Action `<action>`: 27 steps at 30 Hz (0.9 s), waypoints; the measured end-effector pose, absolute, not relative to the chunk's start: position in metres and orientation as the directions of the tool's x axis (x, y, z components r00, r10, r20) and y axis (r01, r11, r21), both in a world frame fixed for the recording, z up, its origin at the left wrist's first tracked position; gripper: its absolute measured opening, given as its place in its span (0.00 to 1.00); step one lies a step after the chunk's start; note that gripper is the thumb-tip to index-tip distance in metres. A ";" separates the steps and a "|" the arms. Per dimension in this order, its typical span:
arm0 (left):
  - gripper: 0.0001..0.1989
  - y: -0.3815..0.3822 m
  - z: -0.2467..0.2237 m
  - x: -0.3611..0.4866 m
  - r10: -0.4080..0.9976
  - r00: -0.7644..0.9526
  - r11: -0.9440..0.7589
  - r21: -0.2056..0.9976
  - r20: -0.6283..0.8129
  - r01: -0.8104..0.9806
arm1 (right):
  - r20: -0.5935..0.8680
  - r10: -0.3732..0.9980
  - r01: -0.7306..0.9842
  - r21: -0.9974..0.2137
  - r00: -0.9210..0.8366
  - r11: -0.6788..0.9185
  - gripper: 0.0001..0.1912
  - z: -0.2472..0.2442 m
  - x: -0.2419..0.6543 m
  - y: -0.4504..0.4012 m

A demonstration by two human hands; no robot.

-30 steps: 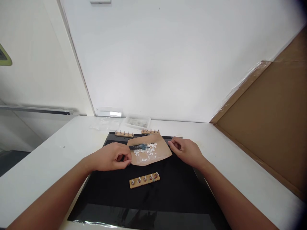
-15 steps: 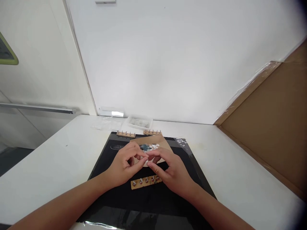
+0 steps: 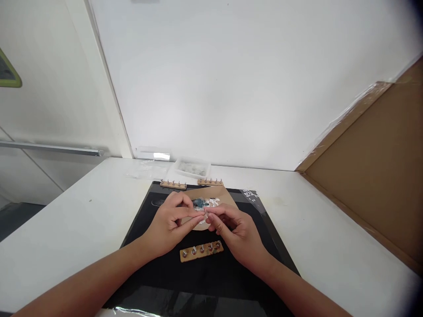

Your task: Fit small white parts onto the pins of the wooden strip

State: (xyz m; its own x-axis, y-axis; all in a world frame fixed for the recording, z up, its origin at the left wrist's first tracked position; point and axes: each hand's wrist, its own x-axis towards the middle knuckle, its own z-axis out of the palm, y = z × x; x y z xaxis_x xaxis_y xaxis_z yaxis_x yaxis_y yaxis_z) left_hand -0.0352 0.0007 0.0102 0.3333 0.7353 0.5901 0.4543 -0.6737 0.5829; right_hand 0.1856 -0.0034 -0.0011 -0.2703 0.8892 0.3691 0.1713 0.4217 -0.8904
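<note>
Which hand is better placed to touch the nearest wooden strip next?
Probably the right hand: its thumb base appears closer to the wooden strip's right end than the left hand is to the other end. Both hands' fingers meet over the brown paper, so both look equally busy.

Both hands [image 3: 167,225] and forearms [image 3: 99,274] are bare.

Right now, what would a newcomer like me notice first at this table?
Probably the left hand and right hand, fingertips close together over brown paper scattered with small white bits; anything between the fingertips is too small to identify. Next, the tan strip with five small fittings, on the black mat nearer the wearer. Two similar strips lie by the mat's far edge.
</note>
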 end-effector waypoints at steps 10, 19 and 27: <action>0.13 0.044 0.008 -0.084 0.739 0.384 -0.546 0.159 0.553 0.822 | 0.357 0.904 0.360 -0.832 -0.234 0.422 0.11 -0.004 0.203 0.008; 0.19 0.044 0.003 -0.086 0.861 0.368 -0.447 0.177 0.352 0.877 | 0.369 0.906 0.319 -0.850 -0.207 0.419 0.10 -0.001 0.207 0.013; 0.19 0.043 0.004 -0.087 0.925 0.314 -0.357 0.207 0.213 0.911 | 0.417 0.882 0.357 -0.807 -0.221 0.471 0.06 -0.005 0.209 0.017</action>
State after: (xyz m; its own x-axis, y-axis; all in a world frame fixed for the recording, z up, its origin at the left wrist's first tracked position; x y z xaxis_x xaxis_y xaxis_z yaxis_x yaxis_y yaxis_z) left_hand -0.0869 0.0429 0.0038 0.3143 0.9251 0.2130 0.9109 -0.3571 0.2070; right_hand 0.2093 0.0170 -0.0046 -0.2211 0.8816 0.4170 0.3566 0.4711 -0.8068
